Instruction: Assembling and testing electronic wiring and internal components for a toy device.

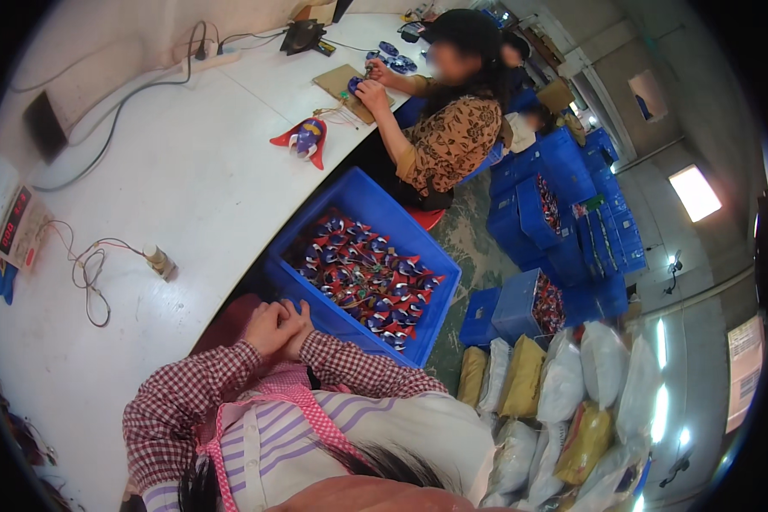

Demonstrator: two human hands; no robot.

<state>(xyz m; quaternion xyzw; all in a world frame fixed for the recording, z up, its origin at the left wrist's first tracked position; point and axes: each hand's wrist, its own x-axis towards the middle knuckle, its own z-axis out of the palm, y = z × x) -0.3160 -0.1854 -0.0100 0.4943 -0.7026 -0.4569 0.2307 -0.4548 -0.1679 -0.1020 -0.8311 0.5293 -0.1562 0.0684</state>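
My left hand (267, 329) and my right hand (297, 328) are folded together over my lap, just off the table's edge. Their fingers are closed against each other, and some are hidden; I see no object in them. Right beside them stands a blue crate (442, 294) holding many small red, blue and white plastic figures (375, 282). On the white table (175, 218), one larger-looking figure (305, 141) with red fins and wires lies beyond the crate. Nearer to my left, a small pale cylindrical part (157, 260) stands at the end of a thin cable (88, 271).
A device with red digits (14, 224) sits at the table's left side. Across the table a co-worker (456, 128) handles a blue part over a brown board (337, 84). Stacked blue crates (563, 166) and filled sacks (563, 375) stand on the right.
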